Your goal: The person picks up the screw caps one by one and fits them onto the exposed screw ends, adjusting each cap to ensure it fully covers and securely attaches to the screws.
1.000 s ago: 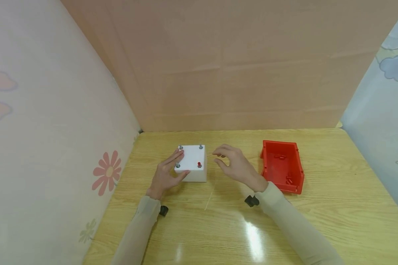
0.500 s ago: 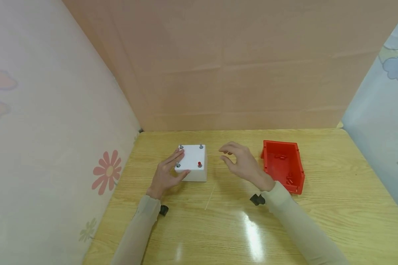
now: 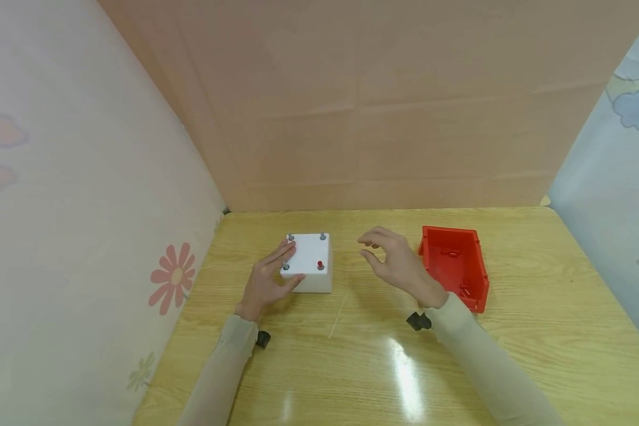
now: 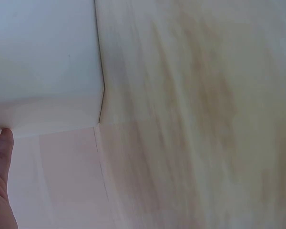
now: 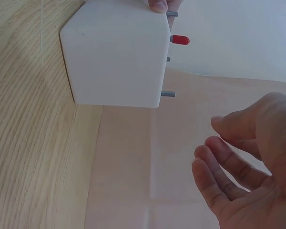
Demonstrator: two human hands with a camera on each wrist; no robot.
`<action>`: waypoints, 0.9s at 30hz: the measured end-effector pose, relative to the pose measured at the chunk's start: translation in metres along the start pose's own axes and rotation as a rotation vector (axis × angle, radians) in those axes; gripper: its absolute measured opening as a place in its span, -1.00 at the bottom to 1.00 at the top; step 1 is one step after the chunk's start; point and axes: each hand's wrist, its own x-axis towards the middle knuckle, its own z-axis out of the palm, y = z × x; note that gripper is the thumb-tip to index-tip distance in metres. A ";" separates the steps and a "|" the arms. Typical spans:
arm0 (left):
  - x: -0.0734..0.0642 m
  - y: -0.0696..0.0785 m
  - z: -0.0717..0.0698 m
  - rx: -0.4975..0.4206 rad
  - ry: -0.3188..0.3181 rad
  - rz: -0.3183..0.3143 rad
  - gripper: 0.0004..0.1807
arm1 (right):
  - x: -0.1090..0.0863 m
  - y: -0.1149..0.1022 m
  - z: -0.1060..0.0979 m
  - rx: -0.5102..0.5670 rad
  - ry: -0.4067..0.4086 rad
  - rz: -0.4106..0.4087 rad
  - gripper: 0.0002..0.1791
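A white box [image 3: 309, 251] stands on the table with a metal bolt upright at each top corner. On the near-right bolt sits a red cap [image 3: 320, 264], also visible in the right wrist view as a red sleeve [image 5: 180, 40]. My left hand [image 3: 266, 284] holds the box at its left side, fingers on the top and thumb at the near edge, around the near-left bolt [image 3: 285, 265]. My right hand [image 3: 396, 263] hovers between the box and the red bin, fingers loosely bent and apart from the thumb, holding nothing.
To the right stands a red bin [image 3: 481, 278] with several small red caps [image 3: 464, 290] inside. A brown sheet [image 3: 351, 118] rises behind the wooden table [image 3: 554, 307], with patterned cloth [image 3: 112, 236] at the left side.
My right hand has drawn back to the right, away from the box toward the bin. My left hand and the box have stayed in place.
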 end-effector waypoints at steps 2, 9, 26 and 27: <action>-0.001 -0.001 0.000 -0.003 0.005 -0.002 -0.31 | -0.001 0.001 -0.001 -0.002 0.010 -0.003 -0.73; -0.003 -0.001 0.001 0.000 0.008 -0.012 -0.31 | -0.004 0.007 -0.003 0.012 0.036 -0.010 -0.75; 0.000 0.001 0.000 0.013 0.009 0.015 -0.31 | -0.016 0.018 -0.016 -0.026 0.038 0.053 -0.77; 0.000 0.002 0.000 0.013 0.007 0.013 -0.31 | -0.016 0.018 -0.017 -0.026 0.037 0.052 -0.76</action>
